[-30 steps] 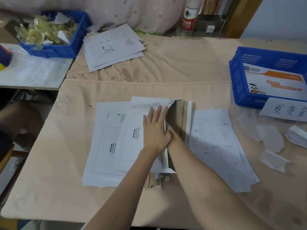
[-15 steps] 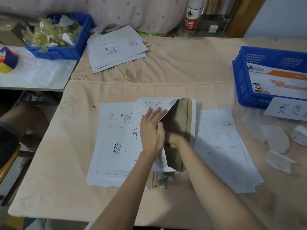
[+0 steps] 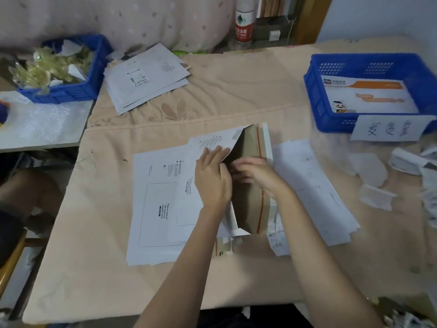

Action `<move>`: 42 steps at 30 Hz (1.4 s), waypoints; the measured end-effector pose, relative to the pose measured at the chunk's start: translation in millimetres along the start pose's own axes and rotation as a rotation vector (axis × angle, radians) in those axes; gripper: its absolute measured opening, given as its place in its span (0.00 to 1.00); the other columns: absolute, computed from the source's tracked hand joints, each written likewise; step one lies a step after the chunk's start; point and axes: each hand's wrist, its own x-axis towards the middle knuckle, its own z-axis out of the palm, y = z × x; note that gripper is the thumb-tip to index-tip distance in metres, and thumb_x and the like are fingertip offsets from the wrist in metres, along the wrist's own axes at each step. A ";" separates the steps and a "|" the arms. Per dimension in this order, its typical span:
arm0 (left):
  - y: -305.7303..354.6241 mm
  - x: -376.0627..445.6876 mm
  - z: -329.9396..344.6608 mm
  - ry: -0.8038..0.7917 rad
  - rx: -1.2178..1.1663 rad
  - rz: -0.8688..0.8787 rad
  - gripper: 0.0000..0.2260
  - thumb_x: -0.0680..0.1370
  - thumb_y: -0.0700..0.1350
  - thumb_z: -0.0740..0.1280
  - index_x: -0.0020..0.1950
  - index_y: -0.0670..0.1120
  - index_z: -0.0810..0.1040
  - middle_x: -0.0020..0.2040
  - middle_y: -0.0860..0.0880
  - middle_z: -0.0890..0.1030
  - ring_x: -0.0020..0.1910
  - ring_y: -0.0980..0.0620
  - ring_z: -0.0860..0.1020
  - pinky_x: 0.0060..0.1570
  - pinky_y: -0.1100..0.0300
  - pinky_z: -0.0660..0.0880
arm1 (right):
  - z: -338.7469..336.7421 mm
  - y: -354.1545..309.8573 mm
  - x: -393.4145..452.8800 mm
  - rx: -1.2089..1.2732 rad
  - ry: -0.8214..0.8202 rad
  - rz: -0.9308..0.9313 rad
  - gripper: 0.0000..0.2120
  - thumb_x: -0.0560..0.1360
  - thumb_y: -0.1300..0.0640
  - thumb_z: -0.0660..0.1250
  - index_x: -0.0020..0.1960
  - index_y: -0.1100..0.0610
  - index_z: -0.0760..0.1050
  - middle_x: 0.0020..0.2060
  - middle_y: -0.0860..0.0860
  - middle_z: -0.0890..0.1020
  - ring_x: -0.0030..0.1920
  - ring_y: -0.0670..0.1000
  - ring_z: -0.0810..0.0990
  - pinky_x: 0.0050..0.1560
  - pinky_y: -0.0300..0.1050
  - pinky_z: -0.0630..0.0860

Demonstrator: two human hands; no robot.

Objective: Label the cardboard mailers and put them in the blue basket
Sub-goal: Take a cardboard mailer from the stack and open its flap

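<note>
While your arms reach in from the near edge, the table (image 3: 236, 86) under its peach cloth spreads across the whole view. At its far right corner sits the blue basket (image 3: 316, 100), with an orange-and-white printed mailer lying flat inside and a handwritten paper sign (image 3: 387, 129) leaning on its front wall. A second blue bin (image 3: 71, 91), full of crumpled clear wrap, stands at the far left, just beside a loose stack of white mailers (image 3: 146, 76). Right in front of you lies the working pile of cardboard mailers (image 3: 160, 209), white faces up. Sheets of labels (image 3: 307, 185) lie touching its right side. Your left hand (image 3: 212, 178) rests palm down on the top mailer (image 3: 212, 140), fingers fairly straight, holding its white face lifted so the brown inside shows. Your right hand (image 3: 255, 176) is at the opening, over the brown flap (image 3: 250, 204) with the red strip; it is blurred, so you cannot tell whether it grips anything.
</note>
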 end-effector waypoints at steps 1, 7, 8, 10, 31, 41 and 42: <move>1.9 -0.6 2.5 -0.006 0.013 0.010 0.24 0.72 0.41 0.50 0.58 0.50 0.82 0.62 0.51 0.80 0.70 0.49 0.69 0.67 0.48 0.67 | -11.9 -8.0 -12.1 0.137 0.105 -0.023 0.05 0.77 0.62 0.65 0.49 0.59 0.80 0.40 0.53 0.83 0.40 0.48 0.83 0.42 0.37 0.79; 0.9 -9.2 13.6 0.030 0.065 -0.072 0.24 0.73 0.41 0.51 0.60 0.50 0.81 0.63 0.51 0.79 0.70 0.50 0.67 0.69 0.52 0.64 | -105.0 38.9 -48.6 -0.555 0.844 0.218 0.15 0.73 0.63 0.64 0.59 0.60 0.77 0.63 0.58 0.74 0.64 0.59 0.71 0.57 0.47 0.70; 2.7 -11.6 17.8 0.029 0.080 -0.065 0.24 0.73 0.41 0.51 0.60 0.50 0.81 0.64 0.51 0.79 0.70 0.49 0.67 0.69 0.52 0.64 | -115.0 49.2 -51.3 -0.654 0.802 0.294 0.19 0.73 0.61 0.65 0.64 0.60 0.73 0.67 0.58 0.69 0.68 0.58 0.66 0.62 0.48 0.67; 7.5 -17.5 28.4 0.014 0.111 -0.039 0.24 0.73 0.40 0.51 0.60 0.49 0.81 0.64 0.50 0.78 0.70 0.48 0.68 0.69 0.50 0.65 | -128.1 59.4 -61.8 -0.830 0.708 0.401 0.31 0.73 0.54 0.68 0.72 0.60 0.62 0.73 0.59 0.60 0.74 0.59 0.57 0.69 0.51 0.60; 17.0 -27.5 51.0 -0.035 0.277 0.020 0.22 0.74 0.41 0.52 0.62 0.48 0.79 0.66 0.48 0.77 0.71 0.44 0.66 0.69 0.43 0.63 | -162.7 74.7 -53.5 -0.833 0.925 0.248 0.25 0.71 0.65 0.63 0.68 0.61 0.69 0.63 0.58 0.73 0.62 0.61 0.72 0.64 0.54 0.65; 7.0 -9.6 47.2 0.000 0.380 0.038 0.21 0.74 0.39 0.54 0.62 0.48 0.79 0.65 0.48 0.77 0.70 0.43 0.68 0.69 0.45 0.64 | -177.9 21.8 -34.7 -0.558 1.090 0.011 0.16 0.73 0.51 0.58 0.55 0.58 0.75 0.45 0.61 0.82 0.45 0.64 0.78 0.48 0.58 0.76; 5.8 -7.2 47.1 0.002 0.387 0.041 0.21 0.74 0.39 0.54 0.62 0.48 0.79 0.65 0.48 0.77 0.69 0.42 0.68 0.68 0.44 0.65 | -179.5 18.1 -34.1 -0.516 1.085 0.014 0.16 0.72 0.48 0.59 0.53 0.57 0.75 0.44 0.60 0.82 0.44 0.63 0.78 0.48 0.57 0.76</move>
